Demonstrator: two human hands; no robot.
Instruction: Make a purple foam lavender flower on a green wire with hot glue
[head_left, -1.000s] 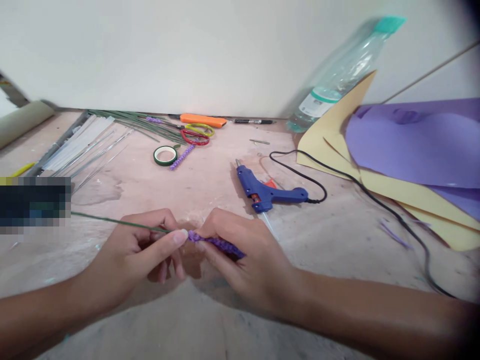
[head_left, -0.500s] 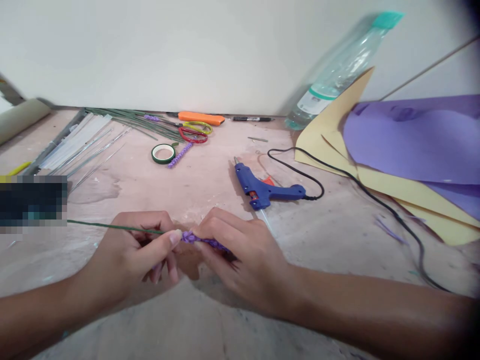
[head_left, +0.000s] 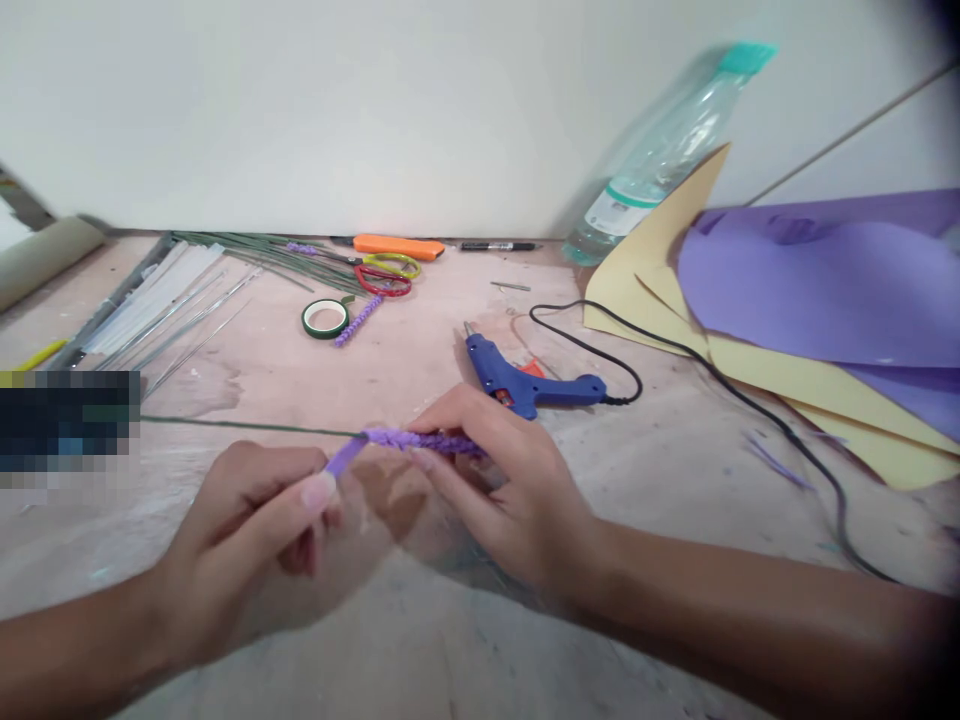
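Observation:
Between thumb and fingers, my left hand (head_left: pixel 262 510) pinches the end of a flat purple strip (head_left: pixel 346 457). The strip runs up to a green stem (head_left: pixel 247 427), whose right part is wrapped in bumpy purple material (head_left: pixel 397 439). My right hand (head_left: pixel 510 480) grips that purple-wrapped part, thumb below and fingers above; its right end is partly hidden by the hand. The stem's left end reaches a blurred-out dark object (head_left: pixel 67 420). Just beyond my right hand lies a blue glue gun (head_left: pixel 547 388).
Green tape (head_left: pixel 325 318), a purple twisted piece (head_left: pixel 360 320), scissors (head_left: pixel 384 277), an orange cutter (head_left: pixel 397 247) and a pen (head_left: pixel 499 246) lie farther back. Glue sticks (head_left: pixel 154 300) are at left. A bottle (head_left: pixel 622 205), papers (head_left: pixel 817 290) and a black cord (head_left: pixel 750 400) are at right.
My left hand has moved left and down from the wrapped part, and a length of purple strip now shows. The stem and my right hand sit slightly higher in view.

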